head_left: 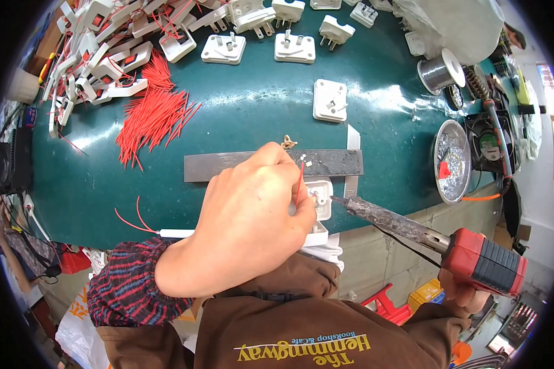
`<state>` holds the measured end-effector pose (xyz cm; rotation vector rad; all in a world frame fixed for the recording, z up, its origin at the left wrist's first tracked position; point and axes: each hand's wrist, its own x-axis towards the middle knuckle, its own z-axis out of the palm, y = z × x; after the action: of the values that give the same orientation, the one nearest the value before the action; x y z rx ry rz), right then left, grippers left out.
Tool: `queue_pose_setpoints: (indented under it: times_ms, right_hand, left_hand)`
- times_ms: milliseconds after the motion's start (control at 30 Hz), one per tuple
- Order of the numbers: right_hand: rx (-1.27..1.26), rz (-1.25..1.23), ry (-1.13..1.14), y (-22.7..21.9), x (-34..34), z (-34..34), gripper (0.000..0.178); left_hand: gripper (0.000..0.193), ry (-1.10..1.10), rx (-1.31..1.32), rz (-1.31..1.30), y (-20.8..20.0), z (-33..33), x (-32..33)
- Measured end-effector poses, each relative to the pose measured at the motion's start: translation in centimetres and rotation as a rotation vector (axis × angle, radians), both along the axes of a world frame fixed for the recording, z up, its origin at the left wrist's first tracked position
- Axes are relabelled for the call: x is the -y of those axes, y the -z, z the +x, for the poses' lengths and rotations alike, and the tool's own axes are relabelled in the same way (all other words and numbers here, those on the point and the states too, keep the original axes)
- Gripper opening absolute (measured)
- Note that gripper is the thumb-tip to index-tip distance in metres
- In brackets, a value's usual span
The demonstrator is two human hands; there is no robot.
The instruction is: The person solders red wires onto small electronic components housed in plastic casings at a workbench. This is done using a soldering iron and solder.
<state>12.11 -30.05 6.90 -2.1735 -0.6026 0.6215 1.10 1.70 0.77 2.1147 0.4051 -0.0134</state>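
Note:
My left hand (246, 221) is closed in a pinch over the table's near edge, with a short red wire (301, 178) standing up between thumb and forefinger. Just beyond those fingertips sits a white plug housing (324, 208) with metal contacts inside, partly covered by the hand. My right hand (469, 297), mostly hidden, grips a soldering iron (406, 226) by its red and black handle. The iron's dark tip reaches the right side of the housing; whether it touches a contact I cannot tell. From under my left wrist pokes a white piece (176, 234) with two red wires.
Behind the housing lies a flat dark bar (215, 167) with white crumbs. Red wires (157, 120) and white plug parts (104, 67) are heaped at far left. Several plug bases (330, 100) stand farther back. Right: a solder spool (440, 71), a metal dish (452, 163) and a fan (489, 142).

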Motion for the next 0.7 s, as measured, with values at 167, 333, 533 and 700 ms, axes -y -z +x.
queue_pose_setpoints:
  times_ms: [167, 333, 533, 700]
  right_hand:
    - [-0.228, -0.001, -0.087, 0.7, -0.7, 0.5, 0.067]
    - [-0.434, 0.415, 0.049, 3.3, -2.1, -0.8, 0.060]
    - [-0.456, 0.437, 0.037, 4.4, 0.2, -1.1, 0.059]
    - [-0.187, 0.208, -0.056, 4.2, 1.3, -1.1, 0.056]
  left_hand:
    - [0.014, 0.003, -0.023, -0.019, 0.0, 0.2, 0.1]
    - [0.014, 0.002, -0.028, -0.017, -0.1, 0.4, 0.1]
    - [0.014, 0.003, -0.053, -0.033, -0.3, 0.4, 0.1]
    - [0.014, -0.002, -0.051, -0.028, -0.4, 0.3, 0.3]
